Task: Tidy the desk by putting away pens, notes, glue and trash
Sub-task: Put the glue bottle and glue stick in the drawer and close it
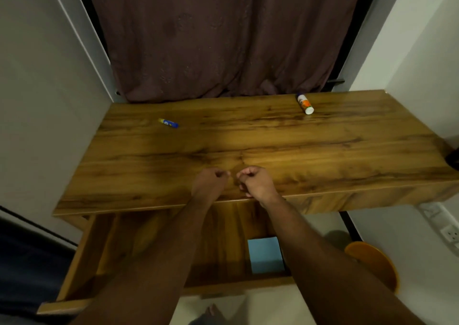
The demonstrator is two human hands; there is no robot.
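Nearest the camera, a wooden drawer (82,255) stands pulled out from under the front edge of the brown wood-grain worktop (248,140). A square pad of light blue sticky notes (265,255) lies flat on the drawer floor, towards its right side and just beside the right forearm that passes over it. To the right of the drawer, down on the floor, sits a round orange container (375,265), partly hidden by that forearm.

Both forearms reach forward over the open drawer to the front edge of the worktop, near its middle. The left hand (211,183) is clenched into a loose fist with its fingers curled under; nothing can be seen in it. The right hand (255,183) is curled the same way, just beside the left with a small gap between them, and whether it holds anything tiny cannot be told.

Farther back, towards the rear left of the worktop, a small blue glue stick with a yellow cap (169,123) lies on its side. At the rear right corner area, close to the back edge, a larger white and orange glue stick (305,104) also lies on its side. Behind the worktop hangs a dark brown curtain (223,38).
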